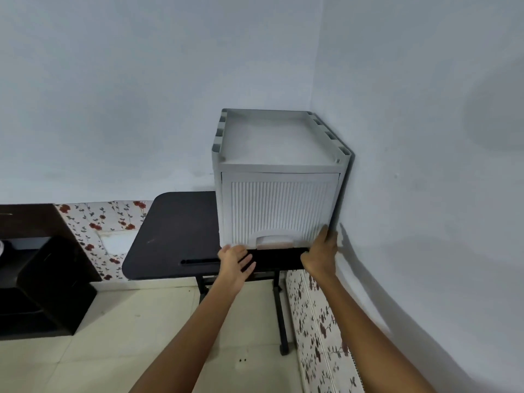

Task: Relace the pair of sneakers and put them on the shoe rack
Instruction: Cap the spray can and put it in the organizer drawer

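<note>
The grey shoe rack [279, 143], a box with a ribbed front door [279, 211], stands on the dark bench [175, 231] in the room's corner. My left hand [235, 260] is open, fingers spread, at the door's lower left corner. My right hand [321, 252] presses straight fingers against the rack's lower right edge.

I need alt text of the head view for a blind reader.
A person's left hand and right hand reach the lower front corners of a pale grey ribbed plastic cabinet, which stands on a dark brown table in a room corner.
</note>
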